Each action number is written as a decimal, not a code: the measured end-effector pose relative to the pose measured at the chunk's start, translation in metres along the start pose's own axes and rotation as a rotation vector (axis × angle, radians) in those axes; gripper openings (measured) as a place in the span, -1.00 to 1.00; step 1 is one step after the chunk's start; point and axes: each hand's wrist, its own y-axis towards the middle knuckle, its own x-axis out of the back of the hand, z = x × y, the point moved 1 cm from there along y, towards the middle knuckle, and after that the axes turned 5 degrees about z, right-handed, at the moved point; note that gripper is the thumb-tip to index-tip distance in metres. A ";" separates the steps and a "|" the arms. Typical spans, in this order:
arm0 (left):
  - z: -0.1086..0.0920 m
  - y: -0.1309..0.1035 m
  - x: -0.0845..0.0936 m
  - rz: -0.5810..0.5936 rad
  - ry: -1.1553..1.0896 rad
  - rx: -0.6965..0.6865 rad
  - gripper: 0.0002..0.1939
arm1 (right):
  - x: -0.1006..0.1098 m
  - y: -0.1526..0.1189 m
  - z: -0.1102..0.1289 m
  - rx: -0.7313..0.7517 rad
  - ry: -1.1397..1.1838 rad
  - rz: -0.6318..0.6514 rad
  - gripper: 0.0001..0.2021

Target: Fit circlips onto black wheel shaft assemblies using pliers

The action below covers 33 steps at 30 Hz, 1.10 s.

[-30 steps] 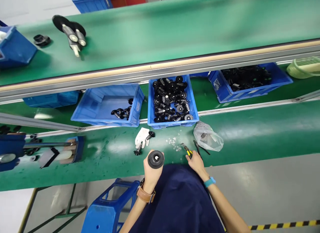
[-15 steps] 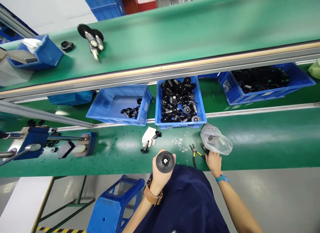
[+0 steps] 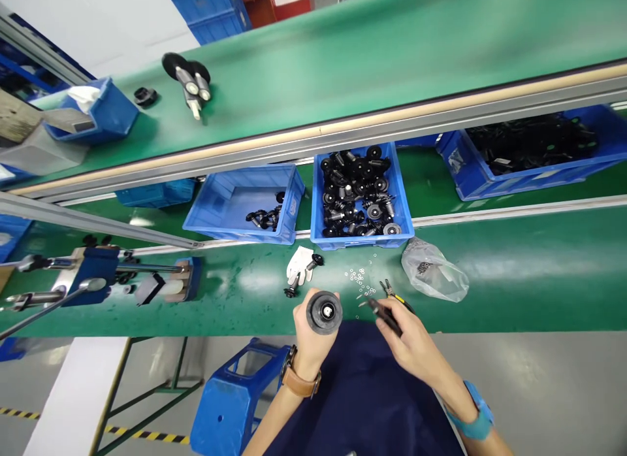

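Note:
My left hand [image 3: 310,338] is closed around a black round-headed part [image 3: 324,312], its disc facing up with a light metal centre. In my right hand [image 3: 409,338] is a pair of black-handled pliers [image 3: 386,317], thin tips pointing left toward the left hand's part but apart from it. Just beyond the tips, small pale rings [image 3: 360,278] lie scattered on the bench. Yellow-and-black pliers [image 3: 398,295] rest behind my right hand, partly hidden by it. Farther left, a white glove [image 3: 300,262] lies with two black shafted parts [image 3: 294,286] on and beside it.
A blue bin [image 3: 362,242] full of black parts stands behind the rings; another blue bin [image 3: 235,234] holds a few. A clear plastic bag [image 3: 435,276] lies to the right. A clamp-like bench device [image 3: 98,276] occupies the left, below a raised green shelf [image 3: 343,64].
My right hand has moved left from beside the plastic bag and lifted the black-handled pliers. My left hand still holds the round-headed part, slightly tilted differently. The view has shifted a little.

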 end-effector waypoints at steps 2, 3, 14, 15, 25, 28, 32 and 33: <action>-0.001 0.001 0.002 -0.017 0.044 -0.030 -0.76 | 0.004 -0.003 0.031 0.134 -0.059 -0.024 -0.81; -0.001 0.002 0.003 -0.025 0.063 -0.043 -0.77 | 0.005 -0.004 0.042 0.162 -0.116 -0.043 -0.78; 0.007 -0.003 0.004 -0.038 0.126 -0.061 -0.81 | -0.011 -0.003 0.052 0.115 -0.397 -0.095 -0.68; 0.007 -0.003 0.004 -0.037 0.129 -0.064 -0.81 | -0.011 -0.003 0.052 0.112 -0.401 -0.090 -0.68; 0.006 -0.002 0.004 -0.034 0.123 -0.075 -0.80 | -0.011 -0.006 0.054 0.117 -0.413 -0.121 -0.69; 0.006 -0.002 0.003 -0.036 0.121 -0.095 -0.79 | -0.011 -0.006 0.052 0.102 -0.411 -0.095 -0.70; 0.007 -0.002 0.003 -0.038 0.134 -0.108 -0.79 | -0.012 -0.007 0.053 0.085 -0.427 -0.070 -0.72; 0.007 -0.002 0.003 -0.038 0.136 -0.109 -0.79 | -0.012 -0.008 0.054 0.081 -0.439 -0.064 -0.72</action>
